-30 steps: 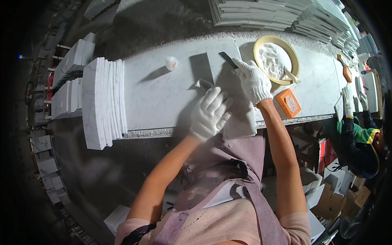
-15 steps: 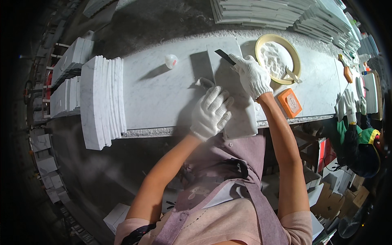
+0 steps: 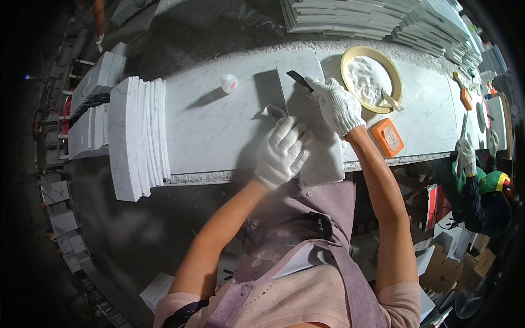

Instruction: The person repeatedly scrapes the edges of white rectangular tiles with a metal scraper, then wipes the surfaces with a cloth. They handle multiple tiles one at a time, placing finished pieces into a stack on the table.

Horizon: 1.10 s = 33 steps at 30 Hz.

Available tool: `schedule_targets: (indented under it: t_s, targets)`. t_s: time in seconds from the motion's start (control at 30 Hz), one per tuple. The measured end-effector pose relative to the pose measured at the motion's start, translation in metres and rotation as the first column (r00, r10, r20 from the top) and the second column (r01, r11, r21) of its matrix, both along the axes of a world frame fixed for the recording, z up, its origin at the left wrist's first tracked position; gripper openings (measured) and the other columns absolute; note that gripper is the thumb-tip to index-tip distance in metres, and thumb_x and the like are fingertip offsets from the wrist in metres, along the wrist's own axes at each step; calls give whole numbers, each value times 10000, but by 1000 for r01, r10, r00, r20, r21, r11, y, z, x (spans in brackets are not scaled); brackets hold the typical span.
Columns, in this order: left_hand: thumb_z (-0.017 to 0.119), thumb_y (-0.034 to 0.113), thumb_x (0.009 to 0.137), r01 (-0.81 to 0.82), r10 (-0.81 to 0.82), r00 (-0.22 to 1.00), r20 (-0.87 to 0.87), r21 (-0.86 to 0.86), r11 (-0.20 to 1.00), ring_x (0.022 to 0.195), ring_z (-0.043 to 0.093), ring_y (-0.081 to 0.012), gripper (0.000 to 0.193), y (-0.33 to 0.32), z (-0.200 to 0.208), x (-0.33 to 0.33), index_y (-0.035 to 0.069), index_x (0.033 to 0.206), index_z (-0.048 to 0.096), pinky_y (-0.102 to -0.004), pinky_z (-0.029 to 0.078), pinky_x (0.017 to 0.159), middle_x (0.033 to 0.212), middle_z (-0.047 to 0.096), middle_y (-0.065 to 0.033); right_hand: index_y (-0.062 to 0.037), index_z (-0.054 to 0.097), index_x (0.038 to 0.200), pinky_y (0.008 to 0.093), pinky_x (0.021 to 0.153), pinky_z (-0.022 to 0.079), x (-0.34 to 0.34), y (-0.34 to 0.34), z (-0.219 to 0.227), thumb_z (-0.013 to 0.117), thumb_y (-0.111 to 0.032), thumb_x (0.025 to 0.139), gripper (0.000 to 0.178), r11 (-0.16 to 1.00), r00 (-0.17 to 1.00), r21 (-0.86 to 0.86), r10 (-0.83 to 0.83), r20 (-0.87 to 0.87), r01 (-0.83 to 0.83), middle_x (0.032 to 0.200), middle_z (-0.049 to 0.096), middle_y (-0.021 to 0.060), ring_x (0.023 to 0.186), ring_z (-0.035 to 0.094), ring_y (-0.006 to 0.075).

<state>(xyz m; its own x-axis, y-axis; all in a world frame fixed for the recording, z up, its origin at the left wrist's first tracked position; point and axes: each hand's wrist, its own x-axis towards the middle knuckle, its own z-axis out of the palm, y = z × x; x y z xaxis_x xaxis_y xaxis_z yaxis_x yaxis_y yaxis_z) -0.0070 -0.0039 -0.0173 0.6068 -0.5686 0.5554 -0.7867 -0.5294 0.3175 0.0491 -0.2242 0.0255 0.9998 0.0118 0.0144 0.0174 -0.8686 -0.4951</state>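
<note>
My right hand (image 3: 339, 106), in a white knit glove, grips a dark flat-bladed scraper (image 3: 298, 80). Its blade points up and left over a pale marble slab (image 3: 322, 161) that lies across the bench. My left hand (image 3: 281, 153), gloved alike, is closed with its fingers curled at the slab's left edge. A small greyish thing (image 3: 273, 111) juts out beyond its fingertips; what it is, I cannot make out. Right of my right hand stands a yellow-rimmed bowl (image 3: 399, 82) of white paste, with a pale spatula (image 3: 391, 101) leaning on its rim.
An orange square box (image 3: 388, 138) sits below the bowl. A small white bottle (image 3: 229, 83) stands left on the marble bench top (image 3: 202, 131). Upright slabs (image 3: 134, 136) line the left end; more slabs (image 3: 339, 16) are stacked behind. A co-worker (image 3: 486, 191) works at far right.
My right hand and the scraper have shifted very slightly; my left hand keeps its place. The co-worker's hands have moved, and another person's arm now shows at the upper left.
</note>
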Motion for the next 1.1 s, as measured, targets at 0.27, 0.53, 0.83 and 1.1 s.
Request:
schedule_targets:
  t_s: [0.27, 0.53, 0.83, 1.1]
  targets:
    - [680, 248, 903, 1, -1, 999, 52, 11, 1000, 1375, 564, -320, 432, -1, -1, 1, 50, 1284, 717, -480, 434, 1220, 1344, 676, -123, -233, 684, 1458, 465, 802, 595, -16, 4, 6, 554, -116, 1016, 475, 997, 997, -9, 71, 39, -70, 1049, 690, 183, 917, 733, 385]
    - [666, 222, 954, -26, 26, 1000, 8, 2, 1000, 1399, 553, -294, 392, 0, -2, -2, 44, 1300, 713, -464, 419, 1237, 1339, 685, -112, -233, 689, 1466, 420, 778, 589, 3, -7, 7, 528, -43, 976, 549, 999, 999, -6, 32, -33, -33, 981, 725, 164, 859, 723, 335]
    - [672, 241, 983, -19, 24, 997, 75, -59, 998, 1386, 570, -286, 342, -2, 0, -3, 66, 1271, 733, -442, 474, 1160, 1381, 666, -90, -198, 634, 1526, 352, 759, 566, -52, -23, -3, 582, -85, 1014, 527, 943, 964, 203, 247, 96, -262, 939, 727, 119, 813, 676, 267]
    - [598, 360, 1057, 99, -100, 995, 18, 56, 993, 1388, 577, -265, 443, -3, 1, 1, 103, 1413, 660, -495, 411, 1231, 1432, 649, -50, 16, 453, 1615, 183, 460, 342, -205, -43, 4, 686, -348, 1076, 691, 337, 904, 839, -195, -381, 427, 751, 510, -76, 530, 417, 11]
